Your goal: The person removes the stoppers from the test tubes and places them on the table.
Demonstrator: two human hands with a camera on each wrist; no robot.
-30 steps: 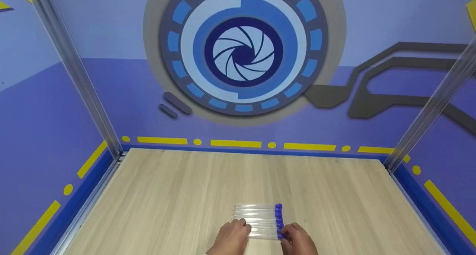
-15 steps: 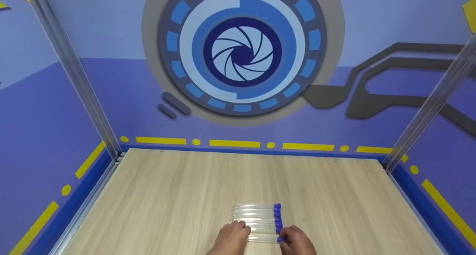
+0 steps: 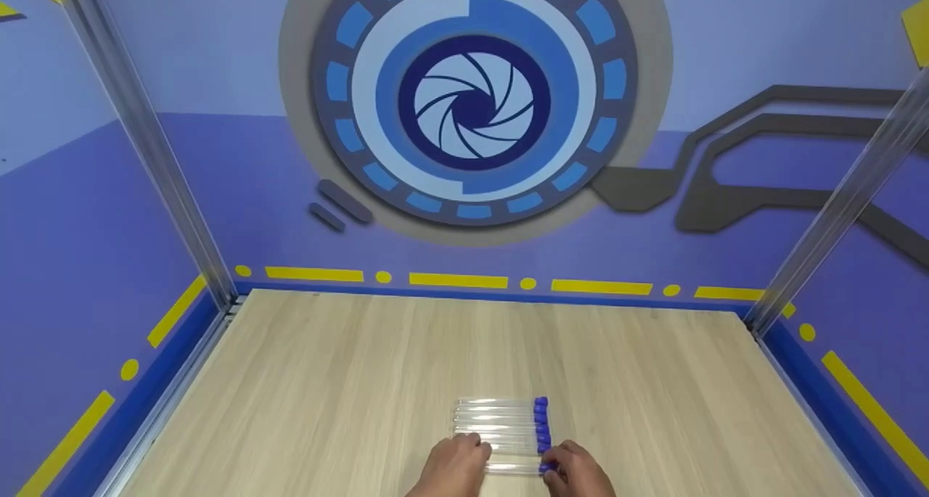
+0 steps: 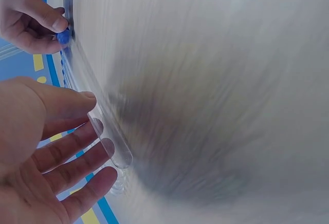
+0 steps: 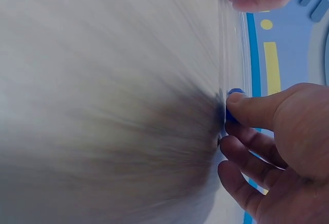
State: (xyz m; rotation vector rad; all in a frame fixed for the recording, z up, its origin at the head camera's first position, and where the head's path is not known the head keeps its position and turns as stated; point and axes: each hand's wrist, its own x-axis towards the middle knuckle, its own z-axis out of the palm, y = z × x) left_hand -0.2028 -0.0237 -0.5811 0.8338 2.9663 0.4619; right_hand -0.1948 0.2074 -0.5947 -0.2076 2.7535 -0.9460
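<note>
Between the two hands, at the near edge of a wooden table point(image 3: 348, 381), lies a clear test tube point(image 3: 512, 469) with a blue cap point(image 3: 544, 468). The right hand point(image 3: 577, 471) pinches that cap between thumb and fingers. The left hand point(image 3: 453, 466) rests loosely spread, fingertips point(image 4: 108, 147) touching the tube's rounded end. Just beyond both hands, more capped tubes point(image 3: 501, 421) lie in a row.

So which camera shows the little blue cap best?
The right wrist view: the blue cap is big and close, pinched by the right hand. The left wrist view shows it small and far off between the fingertips. The head view shows only a tiny bit.
</note>
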